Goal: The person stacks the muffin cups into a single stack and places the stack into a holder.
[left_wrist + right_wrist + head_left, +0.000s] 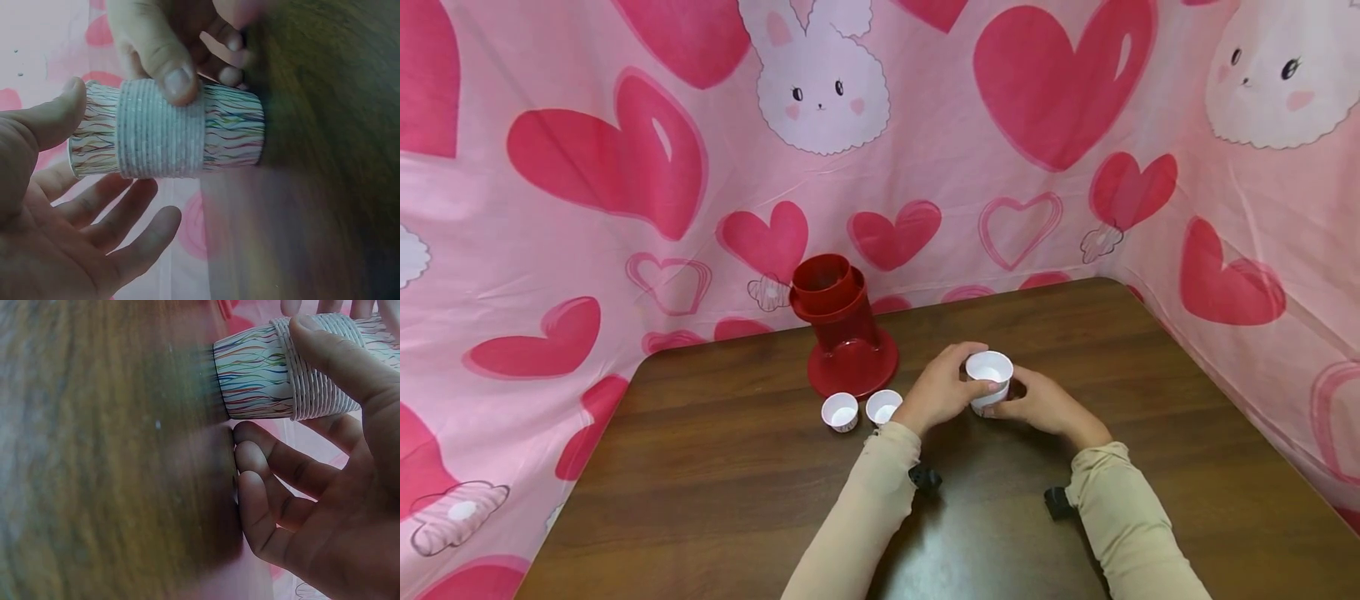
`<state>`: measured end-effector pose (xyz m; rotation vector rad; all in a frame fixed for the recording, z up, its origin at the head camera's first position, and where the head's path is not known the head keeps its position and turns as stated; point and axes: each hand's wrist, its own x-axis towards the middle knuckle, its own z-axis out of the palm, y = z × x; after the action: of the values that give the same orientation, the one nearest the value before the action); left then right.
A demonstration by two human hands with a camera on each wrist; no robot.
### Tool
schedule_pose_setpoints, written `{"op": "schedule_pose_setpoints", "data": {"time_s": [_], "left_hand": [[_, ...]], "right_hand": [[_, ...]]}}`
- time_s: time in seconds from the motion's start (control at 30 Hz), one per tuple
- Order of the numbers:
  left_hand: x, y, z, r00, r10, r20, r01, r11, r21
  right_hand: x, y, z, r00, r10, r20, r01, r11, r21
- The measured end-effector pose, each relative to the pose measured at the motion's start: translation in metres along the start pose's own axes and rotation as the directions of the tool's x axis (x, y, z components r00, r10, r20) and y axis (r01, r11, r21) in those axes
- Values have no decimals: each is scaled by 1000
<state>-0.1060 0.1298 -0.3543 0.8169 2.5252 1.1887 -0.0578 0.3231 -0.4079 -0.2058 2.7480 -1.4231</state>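
Both hands hold a nested stack of paper cups [990, 396], printed with thin coloured wavy lines, upright at the right of the table's middle. My left hand [943, 390] pinches the uppermost cup near its rim, its thumb along one side in the left wrist view. Lower down, my right hand [1048, 410] grips the stack, its thumb across the close-set rims in the right wrist view. The bottom of the cup stack [253, 378] is at or just over the tabletop; I cannot tell which. Two single paper cups [840, 412] stand to the left, one partly behind my left wrist.
Behind the single cups stands a red plastic stand [852, 367] with a round base and a wide ring-shaped top. The brown wooden table [715, 467] meets a pink cloth [925, 158] with hearts and rabbits at its back and right. Each wrist bears a small black device.
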Motion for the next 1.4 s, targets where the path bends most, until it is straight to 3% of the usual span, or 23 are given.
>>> {"op": "schedule_pose_setpoints", "data": {"time_s": [0.27,0.6,1.07,1.23,1.4], "left_hand": [[-1,-9,0,997,-49,53,42,991,125],[-2,-6,-2,993,-88,84,70,977,201],[-4,-15,-6,990,-66,122,48,988,145],[-15,-17,-22,994,-38,102,25,992,120],[-38,-21,-56,999,15,40,-16,999,29]], "right_hand": [[1,-4,0,1000,-8,9,8,1000,-1],[-1,-2,0,1000,-4,4,4,1000,-9],[1,-2,4,1000,-10,9,10,1000,-6],[1,-1,4,1000,5,4,-5,1000,2],[-1,-1,2,1000,24,3,-25,999,26]]}}
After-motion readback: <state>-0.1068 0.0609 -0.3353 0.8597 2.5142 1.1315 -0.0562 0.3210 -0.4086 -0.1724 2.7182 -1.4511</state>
